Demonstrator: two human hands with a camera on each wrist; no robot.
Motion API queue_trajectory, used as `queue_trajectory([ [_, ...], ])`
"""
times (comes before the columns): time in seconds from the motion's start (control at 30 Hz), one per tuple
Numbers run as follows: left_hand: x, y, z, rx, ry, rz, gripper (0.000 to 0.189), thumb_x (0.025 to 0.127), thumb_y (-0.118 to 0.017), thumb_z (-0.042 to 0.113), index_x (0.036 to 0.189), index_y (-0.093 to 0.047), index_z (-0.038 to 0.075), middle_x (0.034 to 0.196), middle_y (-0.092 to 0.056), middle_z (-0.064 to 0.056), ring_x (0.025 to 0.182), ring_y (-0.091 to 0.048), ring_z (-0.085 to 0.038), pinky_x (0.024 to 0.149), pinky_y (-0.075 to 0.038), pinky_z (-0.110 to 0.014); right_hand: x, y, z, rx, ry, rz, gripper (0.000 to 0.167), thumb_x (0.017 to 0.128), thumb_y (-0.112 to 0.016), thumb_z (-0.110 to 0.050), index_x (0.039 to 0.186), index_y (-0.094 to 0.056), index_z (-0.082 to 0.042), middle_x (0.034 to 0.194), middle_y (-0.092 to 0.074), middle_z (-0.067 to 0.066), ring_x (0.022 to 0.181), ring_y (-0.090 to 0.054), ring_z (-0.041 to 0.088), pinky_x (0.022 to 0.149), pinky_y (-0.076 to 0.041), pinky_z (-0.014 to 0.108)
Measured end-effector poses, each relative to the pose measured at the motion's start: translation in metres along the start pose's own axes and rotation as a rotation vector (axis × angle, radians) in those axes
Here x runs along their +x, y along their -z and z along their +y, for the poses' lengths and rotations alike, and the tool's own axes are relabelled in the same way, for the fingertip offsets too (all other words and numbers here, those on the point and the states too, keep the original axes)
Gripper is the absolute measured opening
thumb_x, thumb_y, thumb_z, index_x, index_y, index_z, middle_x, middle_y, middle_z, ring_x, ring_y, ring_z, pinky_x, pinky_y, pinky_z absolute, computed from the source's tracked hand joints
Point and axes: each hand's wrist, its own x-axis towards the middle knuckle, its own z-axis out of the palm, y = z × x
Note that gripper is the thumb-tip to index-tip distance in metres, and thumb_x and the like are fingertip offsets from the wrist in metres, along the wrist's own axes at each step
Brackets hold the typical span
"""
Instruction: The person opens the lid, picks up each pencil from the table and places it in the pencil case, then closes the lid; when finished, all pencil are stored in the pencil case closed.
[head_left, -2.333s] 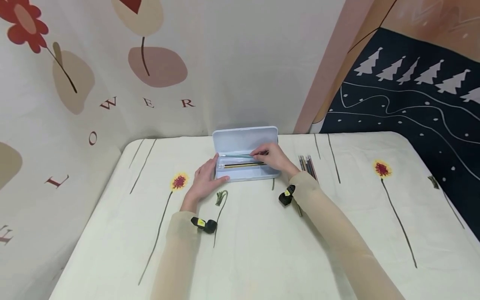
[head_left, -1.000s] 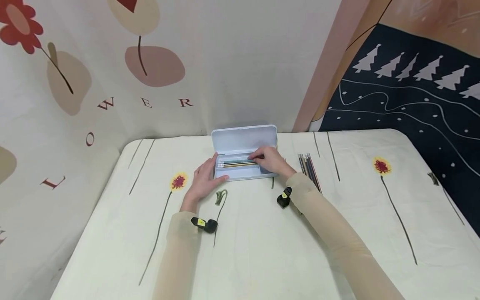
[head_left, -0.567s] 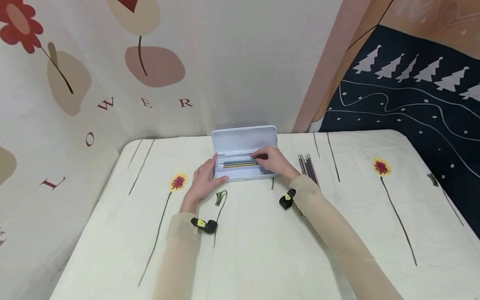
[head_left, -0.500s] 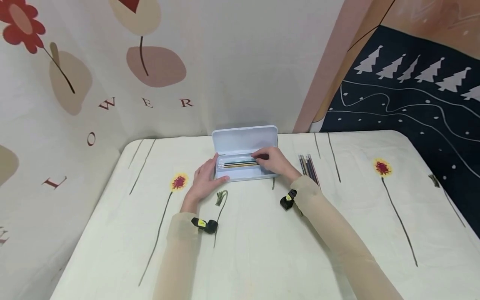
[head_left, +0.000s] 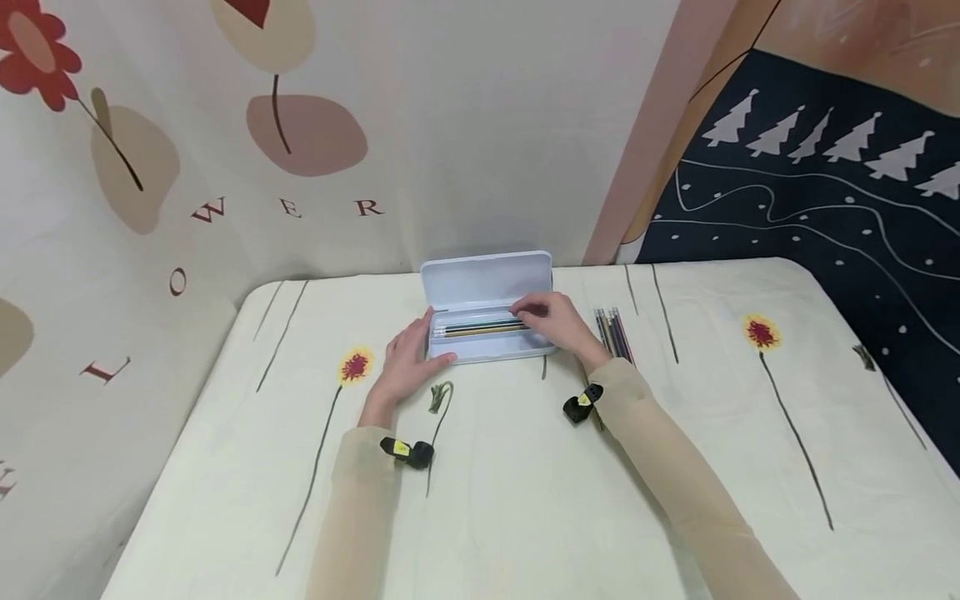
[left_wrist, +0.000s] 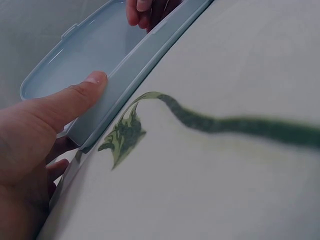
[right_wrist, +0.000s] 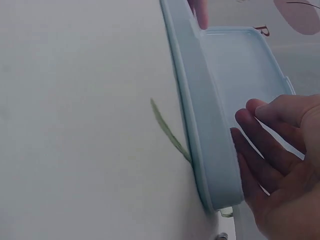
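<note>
Head view showed us pencils [head_left: 480, 330] lying sideways in the open pencil case [head_left: 480, 348], between our hands: the left hand [head_left: 407, 361] braced its left end with fingers extended, while the right hand [head_left: 557, 321], loosely bent, lay over its right end, gripping nothing we could see. Loose pencils [head_left: 616, 333] sat rightward on the tabletop [head_left: 487, 508], nearer that hand, pointing away from us.

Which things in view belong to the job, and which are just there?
Job:
- case, open
- pencils inside
- loose pencils to its right, probably
- left hand, at its left end
- right hand, over its right part

Just there:
- tablecloth
- lettered curtain
- tree-print cloth
- wrist cameras
</note>
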Motion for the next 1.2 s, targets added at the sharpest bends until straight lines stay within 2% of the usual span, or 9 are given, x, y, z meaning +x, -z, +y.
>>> queue_trajectory([
  [0.6, 0.001, -0.001, 0.0, -0.007, -0.012, 0.002, 0.089, 0.091, -0.066, 0.038, 0.156, -0.013, 0.009, 0.158, -0.021, -0.014, 0.144, -0.013, -0.032, 0.115, -0.002, -0.048, -0.026, 0.014, -0.008, 0.077, -0.01, -0.037, 0.017, 0.092, -0.06, 0.001, 0.105, -0.068, 0.009, 0.107, -0.067, 0.02, 0.101, -0.064, 0.032, 0.092, -0.05, 0.042],
  [0.83, -0.001, 0.001, 0.001, -0.003, -0.004, -0.004, 0.09, 0.09, -0.067, 0.038, 0.156, -0.013, 0.009, 0.158, -0.02, -0.014, 0.144, -0.012, -0.032, 0.115, -0.002, -0.048, -0.031, 0.019, -0.004, 0.058, -0.058, -0.038, 0.017, 0.092, -0.061, -0.001, 0.106, -0.07, 0.005, 0.109, -0.068, 0.015, 0.1, -0.064, 0.027, 0.09, -0.05, 0.038],
  [1.2, 0.0, 0.001, 0.001, -0.015, -0.024, 0.003, 0.09, 0.089, -0.068, 0.035, 0.155, -0.013, 0.007, 0.157, -0.021, -0.016, 0.144, -0.014, -0.034, 0.114, -0.002, -0.05, -0.045, 0.038, -0.002, 0.03, -0.047, -0.037, 0.017, 0.093, -0.061, -0.004, 0.105, -0.07, 0.004, 0.107, -0.069, 0.016, 0.097, -0.064, 0.027, 0.085, -0.051, 0.037],
])
